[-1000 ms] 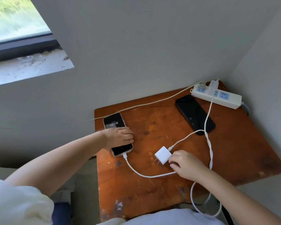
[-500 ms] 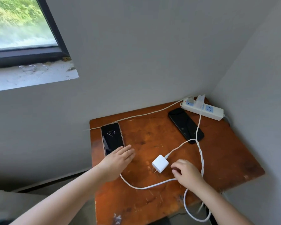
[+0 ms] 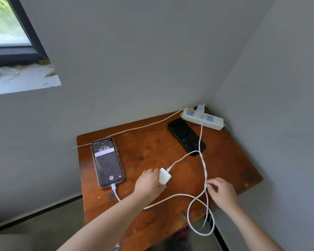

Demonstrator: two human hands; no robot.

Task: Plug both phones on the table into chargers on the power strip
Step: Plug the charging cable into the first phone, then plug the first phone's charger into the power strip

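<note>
Left hand (image 3: 149, 183) has come off the lit phone (image 3: 107, 162) and now grips the white charger block (image 3: 165, 176), fingers curled round its near side. Right hand (image 3: 222, 192) has shifted right, away from the block, and pinches the white cable (image 3: 205, 171) where two runs of it cross.

Lit phone lies flat near the left edge of the wooden table (image 3: 234, 160), screen up showing 10:09, a cable plugged into its near end. That cable runs under the left forearm, loops off the table's front edge and comes back up to the right hand.

Dark phone (image 3: 186, 135) lies flat at the back right, screen off, just beside the power strip (image 3: 202, 119). Cannot tell whether anything is plugged into it; a cable crosses its near end.

Power strip sits in the back corner against the wall, one white charger (image 3: 200, 110) already plugged in, its cable dropping toward the right hand. Block in the left hand is well apart from the strip.
</note>
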